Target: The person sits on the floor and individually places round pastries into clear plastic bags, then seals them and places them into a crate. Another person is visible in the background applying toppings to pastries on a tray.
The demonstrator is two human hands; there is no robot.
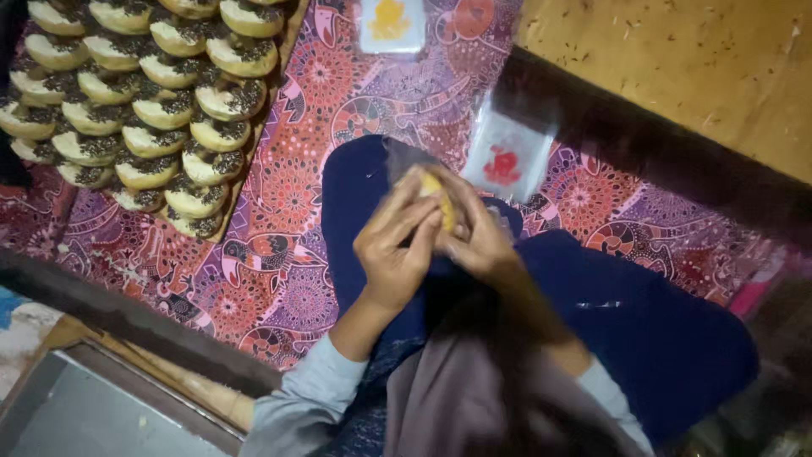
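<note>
My left hand point(393, 245) and my right hand point(478, 233) are pressed together over my lap, both closed around one small yellow pastry point(438, 193). Only a sliver of the pastry shows between the fingers. A clear plastic wrapper seems to hang around it, blurred. My legs in dark blue cloth point(592, 313) lie under the hands.
A wooden tray point(254, 144) at the upper left holds several rows of round pastries with dark sprinkles point(152, 106). Two clear packets with yellow point(391, 24) and red point(506, 156) prints lie on the patterned purple mat point(279, 254). A wooden board point(677, 68) is at upper right.
</note>
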